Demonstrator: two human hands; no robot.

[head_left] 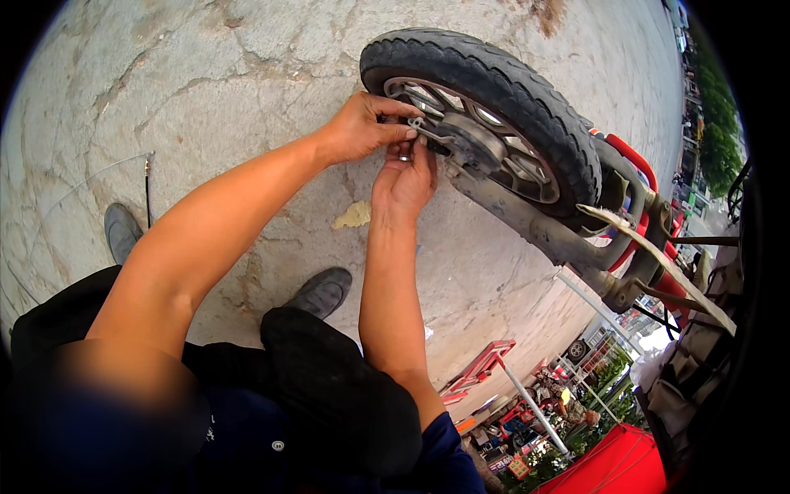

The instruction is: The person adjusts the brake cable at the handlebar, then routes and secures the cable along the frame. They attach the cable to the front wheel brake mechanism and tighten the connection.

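Note:
A motorcycle's front wheel (481,115), with a black tyre and dull metal spokes, stands tilted in the upper right. At its centre sits the round brake hub (473,142), from which a small metal brake arm (428,132) sticks out to the left. My left hand (362,130) pinches the tip of that arm between thumb and fingers. Just below, my right hand (405,183), with a ring on one finger, has its fingertips closed together against the underside of the same spot. What sits between those fingertips is hidden.
A fork leg (527,218) runs from the hub toward the motorcycle's red and black body at right. A thin cable (148,185) lies on the cracked concrete (206,90) at left. A dry leaf (352,216) lies near my shoe (321,294). A red frame (477,370) stands lower right.

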